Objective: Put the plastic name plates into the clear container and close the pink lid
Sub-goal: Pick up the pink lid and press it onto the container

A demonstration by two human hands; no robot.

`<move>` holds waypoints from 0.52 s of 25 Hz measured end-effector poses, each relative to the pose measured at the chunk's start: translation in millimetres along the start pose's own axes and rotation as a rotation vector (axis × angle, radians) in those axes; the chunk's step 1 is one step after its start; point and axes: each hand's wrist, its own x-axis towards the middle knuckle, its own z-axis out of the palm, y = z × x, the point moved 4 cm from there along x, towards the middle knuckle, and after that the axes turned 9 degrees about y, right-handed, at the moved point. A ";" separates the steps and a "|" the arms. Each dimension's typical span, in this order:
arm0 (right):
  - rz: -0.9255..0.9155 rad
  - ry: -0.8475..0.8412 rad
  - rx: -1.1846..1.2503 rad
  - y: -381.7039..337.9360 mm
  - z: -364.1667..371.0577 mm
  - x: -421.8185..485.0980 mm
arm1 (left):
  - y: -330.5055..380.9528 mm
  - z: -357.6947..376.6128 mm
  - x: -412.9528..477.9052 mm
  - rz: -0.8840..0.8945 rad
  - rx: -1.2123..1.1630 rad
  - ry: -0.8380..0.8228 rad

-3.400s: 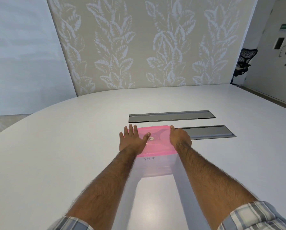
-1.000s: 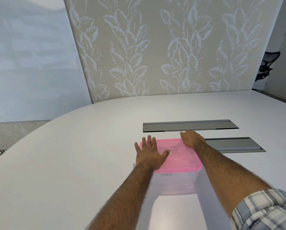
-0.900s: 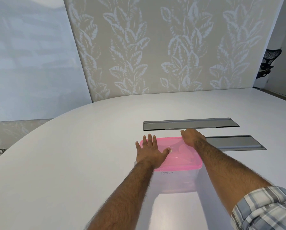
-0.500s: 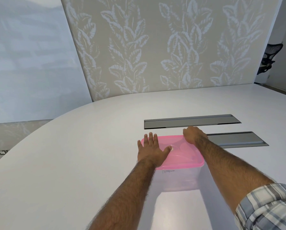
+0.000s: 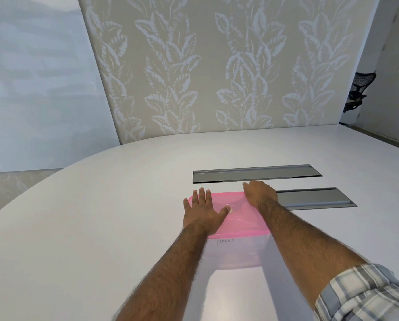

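A clear container stands on the white table, with a handwritten label on its near wall. The pink lid lies flat on top of it. My left hand rests palm down on the lid's left part, fingers spread, thumb near the lid's centre. My right hand lies over the lid's far right corner, fingers curled down over the edge. The name plates cannot be made out through the cloudy walls.
Two grey metal cable hatches are set in the table: one beyond the container, one to its right. A leaf-patterned wall stands behind the table. A black office chair is at the far right.
Both hands stay on the lid in the same places. My right hand shifted slightly along the far right corner. The view drifted a little; the container has not moved.
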 end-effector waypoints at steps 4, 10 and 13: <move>-0.081 -0.025 -0.045 -6.0 2.5 -22.5 | 1.3 -1.5 -0.3 0.007 -0.014 -0.004; -0.201 -0.041 -0.035 -1.9 -3.5 -47.6 | 0.6 -7.6 0.0 0.011 -0.003 -0.080; -0.303 -0.075 -0.036 -9.9 -3.0 -56.5 | -0.2 -15.7 3.8 0.034 -0.012 -0.082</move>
